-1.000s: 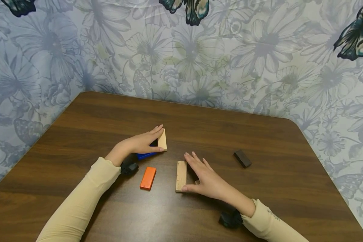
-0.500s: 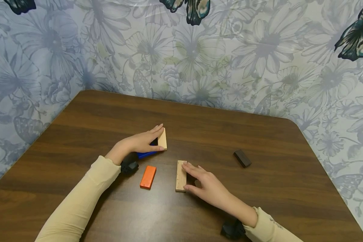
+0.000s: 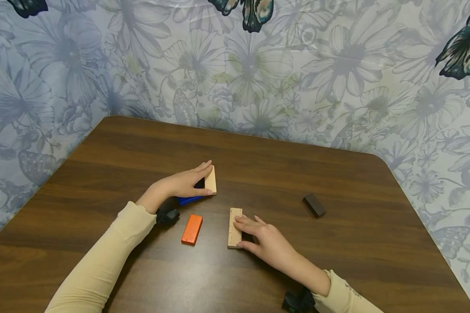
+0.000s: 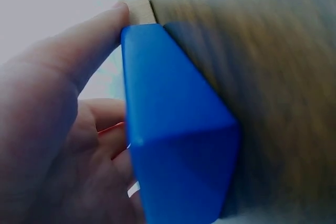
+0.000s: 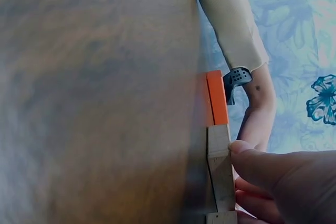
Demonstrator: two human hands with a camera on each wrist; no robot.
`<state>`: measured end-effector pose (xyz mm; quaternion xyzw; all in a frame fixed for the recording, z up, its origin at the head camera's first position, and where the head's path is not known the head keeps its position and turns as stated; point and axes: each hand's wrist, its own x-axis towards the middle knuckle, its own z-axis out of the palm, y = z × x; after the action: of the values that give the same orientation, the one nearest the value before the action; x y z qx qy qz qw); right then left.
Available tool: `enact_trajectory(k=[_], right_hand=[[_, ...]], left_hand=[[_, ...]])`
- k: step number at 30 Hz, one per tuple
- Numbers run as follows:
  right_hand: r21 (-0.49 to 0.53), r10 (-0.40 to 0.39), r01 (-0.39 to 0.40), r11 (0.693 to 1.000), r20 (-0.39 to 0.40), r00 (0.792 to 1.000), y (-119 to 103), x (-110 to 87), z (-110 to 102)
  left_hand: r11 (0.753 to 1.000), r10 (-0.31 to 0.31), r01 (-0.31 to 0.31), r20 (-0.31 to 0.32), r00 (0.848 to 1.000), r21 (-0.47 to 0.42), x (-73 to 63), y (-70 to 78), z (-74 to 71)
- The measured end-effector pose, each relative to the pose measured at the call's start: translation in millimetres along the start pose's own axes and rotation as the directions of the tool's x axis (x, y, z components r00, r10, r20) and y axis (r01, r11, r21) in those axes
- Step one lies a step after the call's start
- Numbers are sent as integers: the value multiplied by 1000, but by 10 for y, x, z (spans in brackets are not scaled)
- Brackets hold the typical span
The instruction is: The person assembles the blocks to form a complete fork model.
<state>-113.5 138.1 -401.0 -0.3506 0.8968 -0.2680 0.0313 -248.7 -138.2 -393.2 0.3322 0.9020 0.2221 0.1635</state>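
The near block (image 3: 232, 229) points away lengthwise, left of the loosely spread right hand (image 3: 268, 244) touching it. The straight-fingered left hand (image 3: 181, 184) touches the far block (image 3: 211, 181).

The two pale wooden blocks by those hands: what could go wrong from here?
If the right fingers push the nearer pale block leftward, it might bump the orange block. The left fingers touch the farther pale block, and that hand partly covers the blue block in the head view, so a careless shift could knock it unseen.
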Motion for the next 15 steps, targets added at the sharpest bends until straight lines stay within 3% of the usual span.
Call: enact_trajectory(k=[8,15], right_hand=[[-1,-6,6,1000,-3,1000,-4,-8,11],[0,-2,2,1000,-3,1000,-11,-22,17]], left_hand=[[1000,1,-1,-15,1000,-17,-16,-22,-43],[992,72,-80,-81,994,-100,-44,-168,-168]])
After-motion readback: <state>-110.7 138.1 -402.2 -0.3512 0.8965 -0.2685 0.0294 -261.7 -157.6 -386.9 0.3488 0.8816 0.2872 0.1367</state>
